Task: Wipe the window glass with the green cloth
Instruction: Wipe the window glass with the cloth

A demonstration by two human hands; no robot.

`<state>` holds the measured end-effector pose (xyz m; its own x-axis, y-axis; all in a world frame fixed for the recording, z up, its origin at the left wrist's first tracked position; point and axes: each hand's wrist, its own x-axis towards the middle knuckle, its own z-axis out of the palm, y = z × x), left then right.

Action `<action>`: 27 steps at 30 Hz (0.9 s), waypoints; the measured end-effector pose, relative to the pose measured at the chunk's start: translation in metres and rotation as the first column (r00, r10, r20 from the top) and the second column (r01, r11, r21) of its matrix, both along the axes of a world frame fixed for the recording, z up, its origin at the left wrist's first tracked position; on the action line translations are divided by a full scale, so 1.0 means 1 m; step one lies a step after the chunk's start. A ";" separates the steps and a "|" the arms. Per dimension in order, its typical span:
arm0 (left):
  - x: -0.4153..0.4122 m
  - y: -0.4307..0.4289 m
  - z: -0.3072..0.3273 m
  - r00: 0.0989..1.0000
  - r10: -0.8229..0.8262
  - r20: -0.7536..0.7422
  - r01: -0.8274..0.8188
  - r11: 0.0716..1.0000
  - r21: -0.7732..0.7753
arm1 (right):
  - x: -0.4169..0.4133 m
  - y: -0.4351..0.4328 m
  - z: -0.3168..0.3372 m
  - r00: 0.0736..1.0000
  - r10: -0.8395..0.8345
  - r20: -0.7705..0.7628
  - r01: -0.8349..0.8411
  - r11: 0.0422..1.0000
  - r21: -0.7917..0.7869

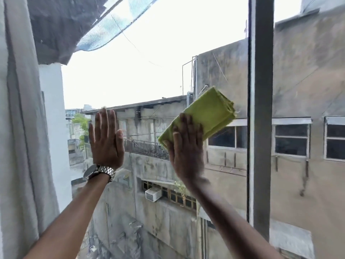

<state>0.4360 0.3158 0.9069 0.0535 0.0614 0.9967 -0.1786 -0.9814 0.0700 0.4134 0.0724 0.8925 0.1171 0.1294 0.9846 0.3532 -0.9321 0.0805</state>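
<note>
Your right hand (186, 146) presses a folded green cloth (203, 114), soft and matt with layered edges, flat against the window glass (149, 71), which is clear and smooth. Your left wrist carries a watch (99, 171) with a shiny metal link band. A pale, matt fabric curtain (20, 128) hangs in folds on the left; the upright window frame (261, 109) looks dull grey

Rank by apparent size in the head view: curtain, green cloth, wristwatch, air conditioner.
1. Curtain, largest by far.
2. Green cloth.
3. Wristwatch.
4. Air conditioner, though it sits far off outside the glass, so it only looks smallest.
</note>
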 end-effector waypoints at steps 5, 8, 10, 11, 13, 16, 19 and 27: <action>0.004 -0.001 -0.001 0.998 -0.043 0.034 0.043 0.999 0.001 | 0.002 0.008 -0.094 0.992 0.125 -0.013 -0.117 0.884 -0.452; 0.003 -0.002 0.002 0.998 -0.060 0.015 0.060 0.998 -0.006 | -0.010 -0.031 -0.102 0.972 0.163 -0.170 -0.196 0.959 -0.203; 0.004 -0.003 -0.001 0.998 -0.055 0.018 0.055 0.998 -0.013 | -0.014 -0.063 -0.085 0.990 0.089 -0.107 -0.107 0.979 -0.175; 0.006 -0.001 -0.003 0.998 -0.049 0.030 0.049 0.999 -0.003 | -0.010 -0.075 -0.072 0.999 0.029 -0.043 -0.037 0.980 -0.196; 0.011 0.006 -0.002 0.998 -0.045 0.040 0.045 0.999 0.001 | 0.000 -0.086 -0.033 0.999 0.012 0.044 -0.003 0.979 -0.204; 0.018 0.011 -0.002 0.998 -0.035 0.057 0.034 0.999 0.019 | 0.005 -0.053 0.016 0.999 0.013 0.053 -0.012 0.999 -0.030; 0.017 0.010 -0.001 0.997 -0.041 0.067 0.040 0.999 0.023 | 0.003 0.000 0.025 0.998 0.052 0.034 -0.049 0.996 -0.080; 0.005 0.004 -0.001 0.997 -0.073 0.030 0.073 0.997 -0.004 | -0.009 -0.062 -0.061 0.952 0.199 -0.234 -0.260 0.927 -0.271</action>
<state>0.4414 0.3195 0.9061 0.0287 0.0633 0.9976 -0.2522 -0.9653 0.0685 0.4039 0.0100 0.8320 0.2384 0.4573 0.8568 0.5920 -0.7678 0.2451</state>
